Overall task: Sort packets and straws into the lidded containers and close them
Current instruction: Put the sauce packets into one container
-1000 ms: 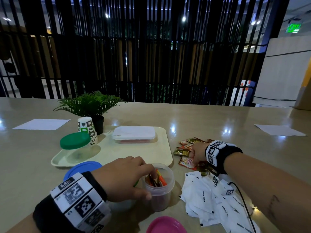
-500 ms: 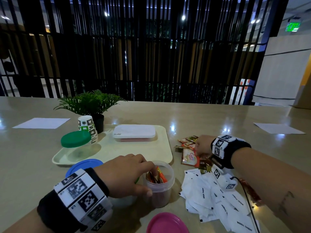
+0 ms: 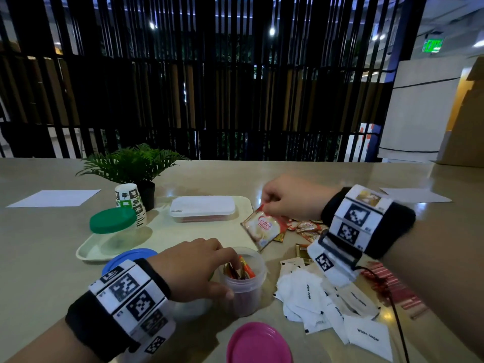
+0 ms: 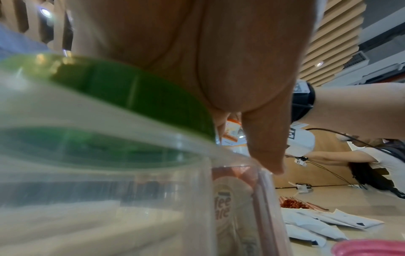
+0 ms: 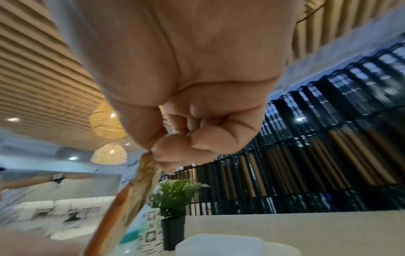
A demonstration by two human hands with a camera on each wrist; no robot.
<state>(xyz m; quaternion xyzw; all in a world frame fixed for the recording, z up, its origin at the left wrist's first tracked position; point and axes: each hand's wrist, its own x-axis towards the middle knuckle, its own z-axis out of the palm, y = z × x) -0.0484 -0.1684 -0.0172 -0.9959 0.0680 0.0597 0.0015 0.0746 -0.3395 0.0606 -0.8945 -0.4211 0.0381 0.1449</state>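
Fingers of the right hand (image 3: pixel 290 197) curl into a near fist and pinch the top corner of a red-and-cream coffee creamer packet (image 3: pixel 263 227), which hangs tilted below the fingertips (image 5: pixel 173 149), above the table and just beyond the rim of the small round clear plastic container (image 3: pixel 245 282). The left hand (image 3: pixel 192 268) wraps this container from the side: its thumb presses the near wall, its other fingers bend over the far rim and reach among the orange and red packets standing inside. The left wrist view shows the thumb tip on the clear rim, a creamer packet visible through the wall. A loose pile of red and gold packets (image 3: pixel 305 227) lies on the beige table (image 3: pixel 288 176) under the right wrist, with white sugar packets (image 3: pixel 324 305) spread nearer and pink straws (image 3: pixel 392 286) to their right. A round pink lid (image 3: pixel 258 344) lies near the table's front edge, a blue lid (image 3: pixel 131 256) beside the left hand.
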